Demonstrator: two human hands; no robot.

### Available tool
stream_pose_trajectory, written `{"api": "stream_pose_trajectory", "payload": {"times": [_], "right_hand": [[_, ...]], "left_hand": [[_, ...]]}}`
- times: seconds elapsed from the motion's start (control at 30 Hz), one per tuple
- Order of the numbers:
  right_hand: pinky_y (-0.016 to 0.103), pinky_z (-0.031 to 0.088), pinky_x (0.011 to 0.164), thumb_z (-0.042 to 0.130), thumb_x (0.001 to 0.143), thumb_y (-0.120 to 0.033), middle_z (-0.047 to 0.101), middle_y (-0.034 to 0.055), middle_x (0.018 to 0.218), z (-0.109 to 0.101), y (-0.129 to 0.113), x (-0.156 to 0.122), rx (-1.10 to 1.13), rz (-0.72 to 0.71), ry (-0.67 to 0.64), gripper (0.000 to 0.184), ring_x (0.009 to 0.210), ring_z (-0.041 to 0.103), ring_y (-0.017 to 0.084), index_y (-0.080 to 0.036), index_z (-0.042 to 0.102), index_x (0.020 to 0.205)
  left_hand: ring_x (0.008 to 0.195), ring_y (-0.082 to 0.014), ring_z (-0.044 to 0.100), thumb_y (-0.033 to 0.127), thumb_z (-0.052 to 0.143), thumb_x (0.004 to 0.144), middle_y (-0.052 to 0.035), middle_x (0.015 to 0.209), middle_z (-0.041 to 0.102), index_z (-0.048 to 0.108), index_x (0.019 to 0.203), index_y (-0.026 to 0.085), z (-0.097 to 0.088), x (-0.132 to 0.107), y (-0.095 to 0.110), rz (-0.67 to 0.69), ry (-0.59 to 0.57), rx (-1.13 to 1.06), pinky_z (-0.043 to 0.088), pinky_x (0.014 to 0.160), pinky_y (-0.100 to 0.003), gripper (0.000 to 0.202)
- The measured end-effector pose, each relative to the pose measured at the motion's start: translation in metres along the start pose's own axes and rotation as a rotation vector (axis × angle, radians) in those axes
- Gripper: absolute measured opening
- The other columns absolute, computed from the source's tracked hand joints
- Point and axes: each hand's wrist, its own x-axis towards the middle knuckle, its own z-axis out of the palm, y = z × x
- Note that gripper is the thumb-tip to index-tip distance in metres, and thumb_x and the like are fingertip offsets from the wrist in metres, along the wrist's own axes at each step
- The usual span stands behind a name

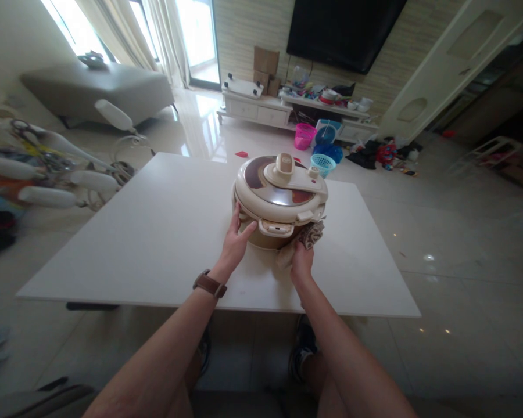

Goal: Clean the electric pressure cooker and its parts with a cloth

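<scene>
A cream electric pressure cooker (280,194) with a brown-tinted lid stands on the white table (165,232). My left hand (236,239) presses against the cooker's left side, fingers spread over its wall. My right hand (302,255) is closed on a patterned cloth (308,235) that lies against the cooker's lower right front. A brown watch sits on my left wrist.
A drying rack (65,174) with white bars stands left of the table. A grey sofa (100,87) is at the back left. A low TV cabinet (296,110) with clutter, a pink basket (304,136) and a blue basket (323,164) lie beyond the table.
</scene>
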Motion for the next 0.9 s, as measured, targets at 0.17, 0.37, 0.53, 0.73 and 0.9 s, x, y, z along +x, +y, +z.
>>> {"api": "stream_pose_trajectory", "payload": {"times": [0.17,0.37,0.53,0.73,0.9], "right_hand": [[0.043,0.059,0.096,0.06,0.076,-0.036,0.08,0.0098,0.116,-0.003,-0.001,0.014,0.012,0.018,0.018,0.042,0.112,0.072,0.031,-0.019,0.075,0.113],[0.042,0.059,0.095,0.06,0.073,-0.035,0.08,0.0101,0.113,-0.009,-0.011,0.028,0.038,0.118,-0.004,0.042,0.108,0.072,0.031,-0.018,0.075,0.109],[0.044,0.054,0.108,0.063,0.082,-0.045,0.079,0.0118,0.128,-0.003,-0.015,-0.012,0.136,-0.044,-0.042,0.05,0.123,0.07,0.031,-0.017,0.076,0.122],[0.046,0.053,0.109,0.065,0.078,-0.041,0.08,0.0135,0.126,-0.009,-0.027,0.013,0.132,0.016,-0.014,0.048,0.123,0.069,0.033,-0.015,0.076,0.116],[0.045,0.05,0.116,0.065,0.086,-0.042,0.077,0.015,0.133,-0.002,-0.023,-0.013,0.139,-0.021,-0.059,0.047,0.128,0.068,0.032,-0.014,0.074,0.123]], "left_hand": [[0.171,-0.0297,0.028,0.036,0.081,0.088,0.0005,0.185,0.03,0.032,0.176,0.038,0.0,0.0,-0.003,0.058,-0.005,0.014,0.022,0.141,-0.05,0.101],[0.172,-0.033,0.023,0.027,0.081,0.081,-0.0002,0.185,0.028,0.029,0.178,0.034,-0.002,0.001,0.0,0.044,-0.029,0.015,0.02,0.141,-0.045,0.11],[0.172,-0.0335,0.023,0.023,0.081,0.079,0.0002,0.184,0.031,0.031,0.177,0.035,-0.002,0.001,0.001,0.037,-0.021,0.026,0.019,0.142,-0.045,0.111],[0.171,-0.0342,0.026,0.023,0.08,0.078,-0.0006,0.184,0.032,0.03,0.177,0.035,-0.001,0.001,-0.001,0.018,-0.011,0.025,0.019,0.141,-0.048,0.112],[0.171,-0.033,0.027,0.023,0.081,0.077,-0.0004,0.184,0.032,0.031,0.177,0.034,0.0,0.001,-0.002,0.037,0.024,0.054,0.018,0.142,-0.048,0.112]]}}
